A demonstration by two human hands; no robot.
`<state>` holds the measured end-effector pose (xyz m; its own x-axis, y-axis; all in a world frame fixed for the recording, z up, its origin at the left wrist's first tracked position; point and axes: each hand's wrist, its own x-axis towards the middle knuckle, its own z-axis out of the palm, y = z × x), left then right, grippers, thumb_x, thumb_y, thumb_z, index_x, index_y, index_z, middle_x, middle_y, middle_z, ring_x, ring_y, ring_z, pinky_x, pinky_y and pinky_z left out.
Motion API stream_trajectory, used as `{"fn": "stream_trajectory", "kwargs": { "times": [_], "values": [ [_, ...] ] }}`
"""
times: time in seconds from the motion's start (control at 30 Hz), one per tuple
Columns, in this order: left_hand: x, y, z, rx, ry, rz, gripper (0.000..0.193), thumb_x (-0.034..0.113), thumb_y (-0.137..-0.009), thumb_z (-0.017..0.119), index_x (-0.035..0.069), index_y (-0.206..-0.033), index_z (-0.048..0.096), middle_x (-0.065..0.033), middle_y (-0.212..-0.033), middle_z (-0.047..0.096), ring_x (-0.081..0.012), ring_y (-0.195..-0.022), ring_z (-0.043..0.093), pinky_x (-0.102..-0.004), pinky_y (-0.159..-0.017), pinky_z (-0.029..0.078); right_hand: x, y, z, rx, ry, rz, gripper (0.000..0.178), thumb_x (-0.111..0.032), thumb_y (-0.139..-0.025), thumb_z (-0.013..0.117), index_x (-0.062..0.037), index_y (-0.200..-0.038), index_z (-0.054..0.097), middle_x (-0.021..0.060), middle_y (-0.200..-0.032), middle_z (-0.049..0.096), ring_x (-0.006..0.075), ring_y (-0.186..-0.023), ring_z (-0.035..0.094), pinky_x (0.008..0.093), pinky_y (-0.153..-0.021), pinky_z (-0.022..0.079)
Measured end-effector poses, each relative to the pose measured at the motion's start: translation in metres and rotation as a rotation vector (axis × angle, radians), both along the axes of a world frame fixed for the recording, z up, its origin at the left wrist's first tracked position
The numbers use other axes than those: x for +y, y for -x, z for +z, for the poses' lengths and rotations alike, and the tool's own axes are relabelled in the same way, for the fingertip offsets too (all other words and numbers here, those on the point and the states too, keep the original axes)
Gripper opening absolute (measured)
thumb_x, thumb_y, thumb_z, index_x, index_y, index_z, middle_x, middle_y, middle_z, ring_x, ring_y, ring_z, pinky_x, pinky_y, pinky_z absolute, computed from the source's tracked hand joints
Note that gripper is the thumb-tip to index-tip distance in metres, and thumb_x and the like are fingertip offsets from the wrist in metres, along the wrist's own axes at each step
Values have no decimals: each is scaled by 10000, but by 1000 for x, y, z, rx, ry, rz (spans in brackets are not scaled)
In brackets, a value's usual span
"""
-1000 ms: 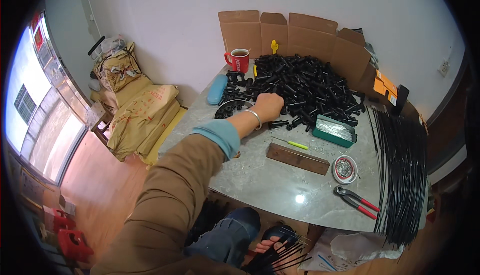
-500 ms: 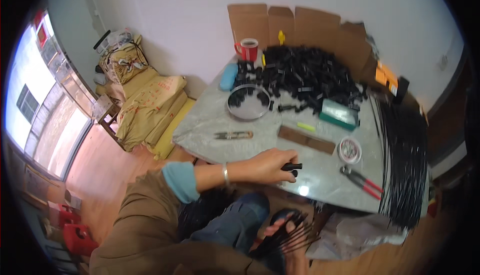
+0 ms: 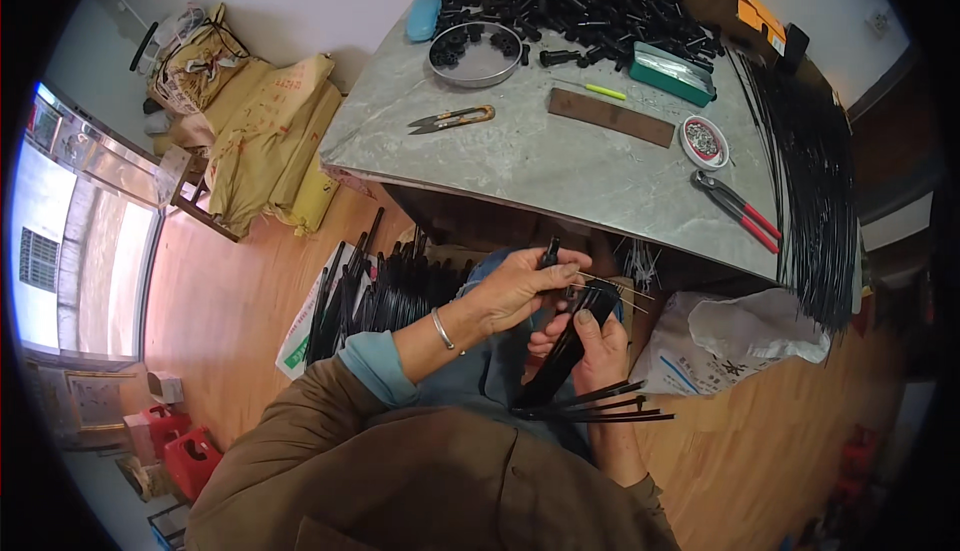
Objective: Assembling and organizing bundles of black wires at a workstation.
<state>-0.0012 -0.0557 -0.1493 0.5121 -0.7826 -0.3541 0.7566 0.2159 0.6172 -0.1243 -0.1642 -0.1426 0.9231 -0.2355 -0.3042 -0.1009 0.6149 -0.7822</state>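
Low in front of my body, my left hand [image 3: 525, 291] pinches a short black cylindrical piece [image 3: 551, 252] that stands up between thumb and fingers. Close beside it on the right, my right hand [image 3: 598, 349] is wrapped round a bundle of thin black rods [image 3: 560, 356]. Several thin bare ends [image 3: 625, 293] stick out of the bundle's upper end, next to my left fingertips. More black rod ends [image 3: 625, 412] fan out below my right hand. Whether the piece touches a rod is too small to tell.
On the grey table [image 3: 500, 186] lie a heap of black parts [image 3: 600, 11], a round dish [image 3: 475, 66], thread snips [image 3: 452, 119], a brown bar [image 3: 610, 117], a small bowl [image 3: 704, 141], red-handled pincers [image 3: 735, 213] and long black rods [image 3: 815, 171]. A white sack [image 3: 720, 346] stands below.
My left hand has moved from above the table edge down to the bundle, with a black piece in it. The right hand has risen with the rods. The view has tilted down.
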Motion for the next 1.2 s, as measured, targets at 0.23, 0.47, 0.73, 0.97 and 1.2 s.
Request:
{"fn": "stream_trajectory", "kwargs": {
  "times": [0.23, 0.47, 0.73, 0.97, 1.2],
  "values": [
    [-11, -3, 6, -62, 12, 4, 281, 140, -879, 667, 22, -1126, 605, -53, -955, 628, -127, -887, 597, -285, -751, 505, 1, 3, -2, -30, -21, 9, 280, -238, -967, 518, 21, -1071, 491, 131, -800, 624, 262, -694, 676, 406, -631, 607],
    [-16, -8, 10, -112, 11, 8, 306, 152, -856, 698, 42, -1124, 601, -39, -958, 627, -128, -926, 604, -277, -800, 509, 0, 0, -4, -10, -22, 14, 248, -219, -972, 507, 8, -1071, 497, 131, -798, 625, 257, -692, 672, 406, -630, 601],
    [-12, -11, 16, -151, 29, 46, 281, 126, -852, 696, 46, -1100, 590, -55, -946, 643, -144, -921, 615, -288, -746, 512, 2, -2, -8, -8, -18, -6, 232, -210, -965, 526, 0, -1052, 481, 145, -810, 624, 263, -688, 673, 393, -630, 599],
    [-10, -12, 15, -176, 18, 69, 248, 107, -863, 681, 35, -1076, 578, -87, -974, 648, -180, -908, 634, -303, -773, 525, 5, -2, -7, -2, -4, -10, 233, -213, -963, 532, -3, -1055, 488, 137, -806, 626, 258, -687, 672, 386, -635, 593],
    [-10, -12, 16, -140, 34, 70, 220, 85, -888, 639, 21, -1086, 566, -124, -1040, 645, -218, -936, 641, -330, -838, 530, 5, -3, -6, 12, 2, -22, 239, -220, -960, 538, 3, -1034, 493, 131, -801, 632, 250, -685, 677, 373, -630, 590]
  ]
}}
